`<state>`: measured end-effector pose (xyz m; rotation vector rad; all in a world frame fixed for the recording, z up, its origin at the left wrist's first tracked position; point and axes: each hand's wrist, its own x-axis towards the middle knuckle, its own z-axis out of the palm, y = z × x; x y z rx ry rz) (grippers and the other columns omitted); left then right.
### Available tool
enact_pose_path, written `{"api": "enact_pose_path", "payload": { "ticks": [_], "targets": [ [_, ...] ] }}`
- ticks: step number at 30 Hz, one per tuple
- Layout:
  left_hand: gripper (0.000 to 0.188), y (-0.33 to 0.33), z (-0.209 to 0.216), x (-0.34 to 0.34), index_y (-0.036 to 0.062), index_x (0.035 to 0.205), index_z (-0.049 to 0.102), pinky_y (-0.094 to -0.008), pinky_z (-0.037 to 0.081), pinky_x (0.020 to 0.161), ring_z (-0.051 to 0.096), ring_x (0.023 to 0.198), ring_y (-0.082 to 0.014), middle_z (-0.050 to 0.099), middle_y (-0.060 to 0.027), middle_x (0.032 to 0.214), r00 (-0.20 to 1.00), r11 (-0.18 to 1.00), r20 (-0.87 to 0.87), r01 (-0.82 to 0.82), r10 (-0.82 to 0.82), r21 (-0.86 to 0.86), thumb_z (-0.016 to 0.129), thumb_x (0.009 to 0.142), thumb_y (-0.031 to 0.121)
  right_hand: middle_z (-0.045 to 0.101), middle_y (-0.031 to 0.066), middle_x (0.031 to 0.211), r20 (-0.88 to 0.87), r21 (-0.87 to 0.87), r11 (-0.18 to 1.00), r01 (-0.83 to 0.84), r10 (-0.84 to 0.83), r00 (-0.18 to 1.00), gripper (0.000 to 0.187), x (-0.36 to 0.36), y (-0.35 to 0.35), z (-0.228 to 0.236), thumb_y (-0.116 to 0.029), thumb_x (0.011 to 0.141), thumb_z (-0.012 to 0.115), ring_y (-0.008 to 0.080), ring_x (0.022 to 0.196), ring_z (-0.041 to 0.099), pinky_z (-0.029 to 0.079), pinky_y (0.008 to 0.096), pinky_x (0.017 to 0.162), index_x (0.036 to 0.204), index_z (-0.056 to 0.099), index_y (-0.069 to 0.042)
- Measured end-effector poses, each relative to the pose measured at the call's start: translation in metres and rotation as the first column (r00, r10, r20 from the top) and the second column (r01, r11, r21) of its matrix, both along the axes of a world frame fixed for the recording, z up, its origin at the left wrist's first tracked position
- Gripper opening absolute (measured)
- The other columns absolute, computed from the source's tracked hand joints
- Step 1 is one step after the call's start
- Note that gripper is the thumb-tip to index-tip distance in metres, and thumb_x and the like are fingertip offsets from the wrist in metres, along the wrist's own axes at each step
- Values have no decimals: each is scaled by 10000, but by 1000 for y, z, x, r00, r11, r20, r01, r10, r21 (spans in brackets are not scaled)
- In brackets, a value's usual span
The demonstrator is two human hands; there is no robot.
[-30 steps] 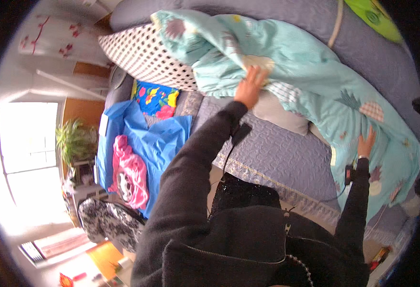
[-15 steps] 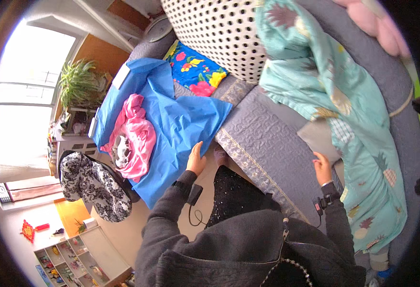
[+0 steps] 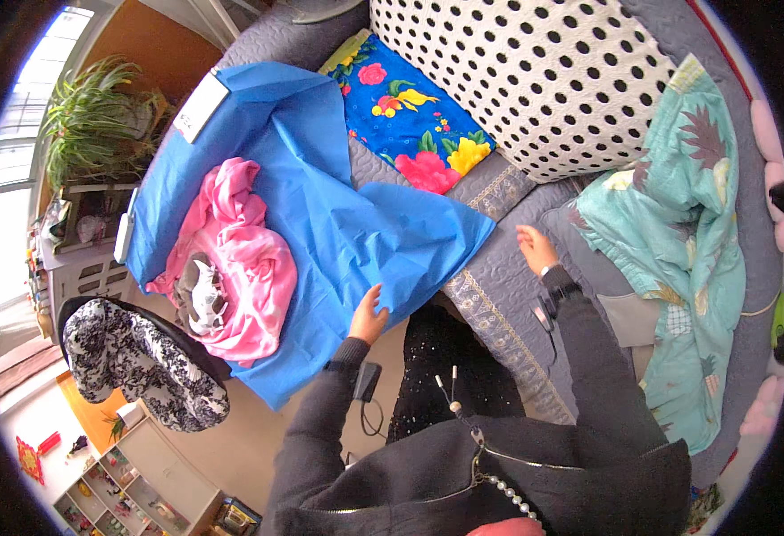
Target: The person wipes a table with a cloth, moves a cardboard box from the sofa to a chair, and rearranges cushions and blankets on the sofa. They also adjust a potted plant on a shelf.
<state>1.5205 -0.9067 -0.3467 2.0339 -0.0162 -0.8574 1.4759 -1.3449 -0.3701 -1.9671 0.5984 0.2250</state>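
My left hand (image 3: 369, 317) hovers by the front edge of a wide blue cloth (image 3: 365, 237), fingers apart and holding nothing. My right hand (image 3: 536, 248) is raised over the grey quilted sofa seat (image 3: 508, 308), near the blue cloth's right corner; its fingers are spread and bare. On the blue cloth lies a crumpled pink cloth (image 3: 262, 259). A small grey, white and black bundle (image 3: 204, 297) rests on the pink. Right of my right hand, a teal blanket with pineapple prints (image 3: 669, 210) lies rumpled along the sofa.
Behind are a white cushion with black dots (image 3: 517, 80) and a blue floral cloth (image 3: 419, 107). A black-and-white patterned chair (image 3: 142, 362) stands at left, below a leafy plant (image 3: 92, 107). A compartment shelf (image 3: 133, 478) is at the lower left.
The view has shifted. My right hand has moved forward and left, away from the teal blanket toward the blue cloth's corner. My left hand stays close to the blue cloth.
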Motion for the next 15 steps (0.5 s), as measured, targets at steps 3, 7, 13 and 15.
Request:
{"api": "enact_pose_path", "payload": {
  "ticks": [3,7,13,15],
  "targets": [
    [545,48,-12,-14,65,1357,406,-341,503,842,580,1064,-254,541,-182,1233,986,984,-66,-157,151,-88,560,834,35,660,147,1058,-10,-16,994,106,-106,994,373,50,13,-51,-44,854,549,220,977,643,503,326,857,1226,532,-22],
    [496,90,-25,-64,22,1327,417,-289,482,808,563,975,-151,573,-111,1141,937,956,-191,-293,293,30,540,847,-7,596,185,1195,23,8,987,162,-162,986,483,111,19,-114,-134,861,591,254,1054,612,495,333,881,1301,451,6],
    [482,105,-17,-140,3,1332,409,-325,474,917,562,1120,-233,554,-173,1230,882,960,-382,-274,275,58,525,864,-23,531,79,1270,-221,336,722,605,-564,796,549,193,38,-151,-265,891,605,232,1118,526,458,402,874,1356,398,-57],
    [451,100,-16,-155,17,1308,445,-311,475,907,583,1055,-197,577,-144,1188,809,923,-456,-374,371,88,540,867,-1,572,49,1192,-156,470,652,594,-601,784,490,209,41,-152,-276,869,648,225,1093,547,463,397,860,1278,467,-76]
  ]
}}
